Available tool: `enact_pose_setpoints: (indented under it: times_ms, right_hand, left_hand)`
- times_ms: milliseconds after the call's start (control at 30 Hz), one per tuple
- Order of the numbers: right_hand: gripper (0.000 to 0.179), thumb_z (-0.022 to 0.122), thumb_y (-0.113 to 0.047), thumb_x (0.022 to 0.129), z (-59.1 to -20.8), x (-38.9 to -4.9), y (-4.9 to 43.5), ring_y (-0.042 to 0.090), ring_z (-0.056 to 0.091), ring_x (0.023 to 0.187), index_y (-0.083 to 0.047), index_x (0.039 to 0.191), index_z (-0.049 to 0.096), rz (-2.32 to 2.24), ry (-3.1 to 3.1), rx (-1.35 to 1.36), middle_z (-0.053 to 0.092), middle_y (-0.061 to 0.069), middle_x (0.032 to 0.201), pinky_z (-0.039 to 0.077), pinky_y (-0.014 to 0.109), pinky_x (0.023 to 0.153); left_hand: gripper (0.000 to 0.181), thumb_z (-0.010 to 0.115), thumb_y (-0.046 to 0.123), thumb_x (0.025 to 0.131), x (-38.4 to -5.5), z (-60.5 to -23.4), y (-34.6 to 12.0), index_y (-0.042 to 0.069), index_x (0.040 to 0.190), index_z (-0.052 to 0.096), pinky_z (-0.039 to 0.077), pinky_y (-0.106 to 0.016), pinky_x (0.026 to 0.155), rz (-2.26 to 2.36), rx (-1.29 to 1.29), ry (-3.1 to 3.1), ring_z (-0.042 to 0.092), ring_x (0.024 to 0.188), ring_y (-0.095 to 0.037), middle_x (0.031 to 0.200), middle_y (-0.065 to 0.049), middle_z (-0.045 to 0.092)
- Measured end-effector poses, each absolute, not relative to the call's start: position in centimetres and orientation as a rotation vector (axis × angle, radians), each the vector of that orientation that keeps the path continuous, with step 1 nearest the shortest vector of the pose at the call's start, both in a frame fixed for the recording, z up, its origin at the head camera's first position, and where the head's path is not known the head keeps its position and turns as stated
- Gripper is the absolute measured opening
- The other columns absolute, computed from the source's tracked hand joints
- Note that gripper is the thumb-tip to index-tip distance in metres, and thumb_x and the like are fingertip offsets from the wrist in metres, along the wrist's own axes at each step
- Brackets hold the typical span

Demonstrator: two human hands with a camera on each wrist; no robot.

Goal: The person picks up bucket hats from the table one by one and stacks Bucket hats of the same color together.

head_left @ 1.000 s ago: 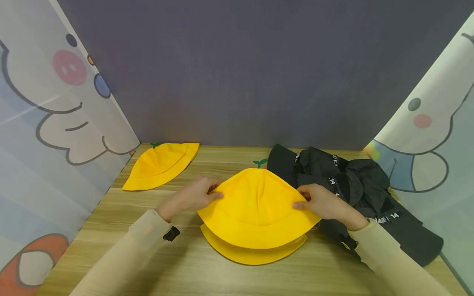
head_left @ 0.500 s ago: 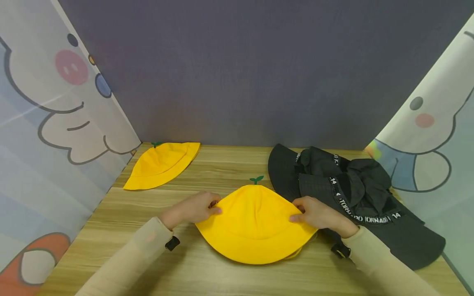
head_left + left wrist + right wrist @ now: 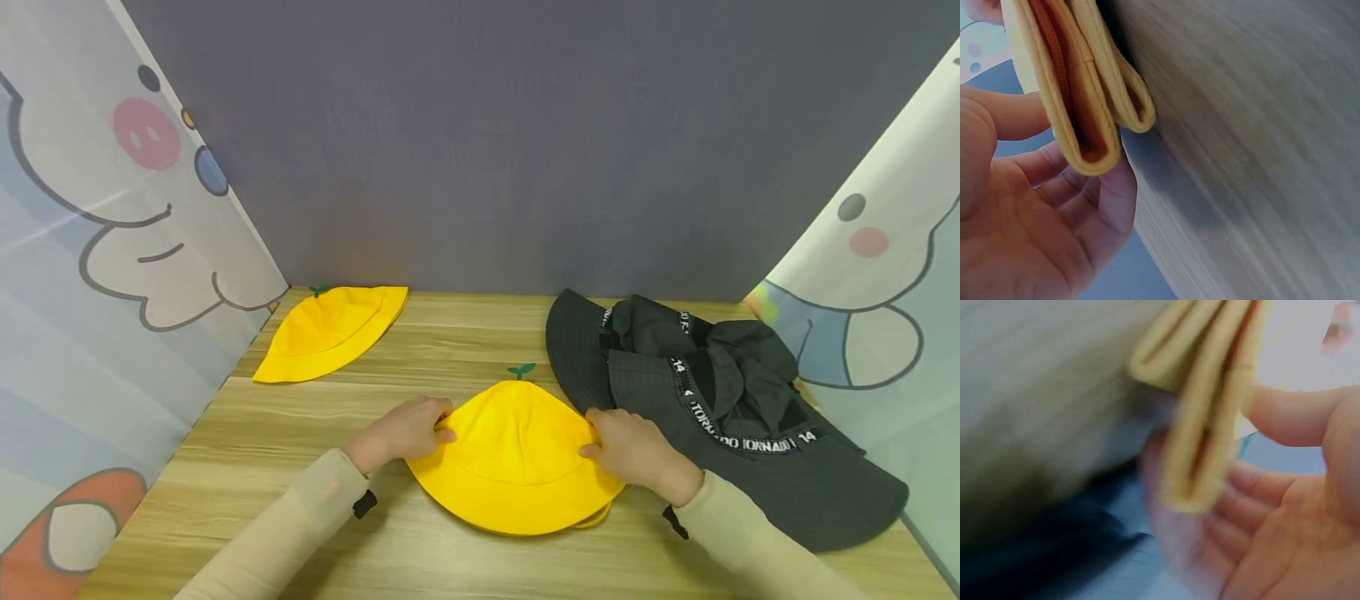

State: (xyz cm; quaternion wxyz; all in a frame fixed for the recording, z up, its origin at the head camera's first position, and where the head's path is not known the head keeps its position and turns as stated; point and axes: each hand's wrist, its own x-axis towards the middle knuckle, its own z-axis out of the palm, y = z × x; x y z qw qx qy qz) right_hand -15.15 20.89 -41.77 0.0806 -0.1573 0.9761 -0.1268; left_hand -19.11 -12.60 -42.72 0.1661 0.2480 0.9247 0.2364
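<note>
A yellow bucket hat (image 3: 517, 442) with a green sprout on its crown lies flattened at the front middle of the table. My left hand (image 3: 408, 429) pinches its left side between thumb and fingers. On its right side, my right hand (image 3: 633, 447) holds it the same way. Beneath is a second yellow hat (image 3: 596, 518), mostly hidden, with a bit of brim peeking out at lower right. In the left wrist view the folded brim (image 3: 1085, 144) of the top hat sits between thumb and fingers, with the lower hat's fold (image 3: 1135, 112) beside it. The right wrist view is blurred.
Another yellow sprout hat (image 3: 330, 333) lies at the back left of the wooden table (image 3: 315, 417). Black bucket hats (image 3: 720, 400) with white lettering are heaped at the right, close to my right hand. A dark panel (image 3: 480, 150) rises behind, with cartoon-printed sheets at both sides.
Both hands have brought the top yellow hat down toward me, covering most of the lower hat's brim. Since half a second ago, the hands have drawn slightly closer together.
</note>
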Motion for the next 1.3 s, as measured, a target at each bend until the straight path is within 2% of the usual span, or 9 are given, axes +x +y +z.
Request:
enact_pose_setpoints:
  times_ms: [200,300,400,533,700,933,1100,1200,1300]
  right_hand:
    - [0.046,0.085,-0.028,0.083,-40.1,-13.5,18.9,0.021,0.055,0.083,-0.004,0.118,0.067,-0.223,3.062,-0.633,0.057,0.004,0.096,0.047,0.034,0.055]
    - [0.056,0.085,-0.034,0.083,-39.6,-12.9,18.1,0.023,0.057,0.093,-0.004,0.126,0.066,-0.312,2.960,-0.659,0.059,0.007,0.112,0.050,0.038,0.061]
    - [0.061,0.085,-0.040,0.082,-39.7,-12.8,17.6,0.025,0.054,0.100,-0.007,0.129,0.065,-0.343,2.844,-0.687,0.058,0.008,0.117,0.051,0.043,0.070]
    - [0.063,0.085,-0.043,0.080,-40.5,-12.9,17.6,0.024,0.051,0.100,-0.008,0.129,0.065,-0.282,2.787,-0.773,0.056,0.005,0.112,0.048,0.043,0.077]
    - [0.061,0.085,-0.044,0.080,-41.3,-13.3,17.0,0.026,0.051,0.098,-0.008,0.126,0.065,-0.128,2.818,-0.853,0.055,0.006,0.105,0.047,0.042,0.074]
    - [0.052,0.082,-0.044,0.083,-41.5,-13.2,15.6,0.026,0.055,0.103,-0.011,0.120,0.064,0.047,2.776,-0.805,0.057,0.007,0.109,0.050,0.044,0.074]
    - [0.050,0.082,-0.043,0.082,-41.1,-13.3,15.4,0.025,0.055,0.097,-0.011,0.117,0.065,0.066,2.773,-0.818,0.056,0.006,0.104,0.049,0.042,0.072]
    - [0.052,0.083,-0.044,0.082,-41.1,-13.4,15.4,0.025,0.056,0.099,-0.011,0.118,0.065,0.066,2.775,-0.817,0.057,0.006,0.105,0.049,0.043,0.071]
    - [0.055,0.083,-0.044,0.081,-41.1,-13.5,15.4,0.026,0.057,0.102,-0.011,0.121,0.065,0.069,2.771,-0.816,0.058,0.007,0.109,0.049,0.044,0.074]
  left_hand:
    - [0.026,0.069,0.019,0.099,-19.2,-42.8,-12.3,0.012,0.080,0.052,0.031,-0.027,0.056,0.622,0.655,2.650,0.039,0.060,-0.014,0.068,0.001,0.039]
    - [0.025,0.068,0.019,0.099,-19.3,-42.9,-12.2,0.012,0.081,0.052,0.031,-0.028,0.056,0.606,0.643,2.654,0.039,0.061,-0.015,0.068,0.000,0.040]
    - [0.024,0.068,0.020,0.099,-19.2,-42.8,-12.1,0.013,0.082,0.052,0.031,-0.029,0.057,0.592,0.642,2.653,0.040,0.061,-0.016,0.069,0.000,0.040]
    - [0.023,0.067,0.020,0.100,-19.2,-42.8,-12.0,0.013,0.084,0.051,0.031,-0.029,0.057,0.575,0.670,2.651,0.040,0.062,-0.015,0.069,0.001,0.040]
    - [0.025,0.067,0.020,0.100,-19.3,-42.7,-12.1,0.011,0.084,0.050,0.031,-0.029,0.057,0.579,0.684,2.656,0.039,0.061,-0.016,0.069,0.001,0.039]
    - [0.023,0.066,0.020,0.100,-19.4,-42.9,-12.9,0.012,0.083,0.053,0.032,-0.027,0.055,0.613,0.784,2.667,0.040,0.060,-0.013,0.068,0.002,0.040]
    - [0.011,0.065,0.020,0.101,-20.1,-42.1,-13.5,0.009,0.101,0.066,0.041,-0.028,0.058,0.666,0.743,2.625,0.048,0.062,-0.013,0.076,0.001,0.055]
    - [0.022,0.064,0.019,0.102,-20.7,-41.5,-14.0,0.003,0.116,0.066,0.047,-0.030,0.062,0.690,0.722,2.626,0.053,0.065,-0.014,0.082,0.001,0.060]
    - [0.027,0.063,0.018,0.102,-21.7,-41.1,-14.7,-0.001,0.122,0.063,0.049,-0.032,0.063,0.725,0.716,2.648,0.054,0.064,-0.016,0.084,-0.001,0.061]
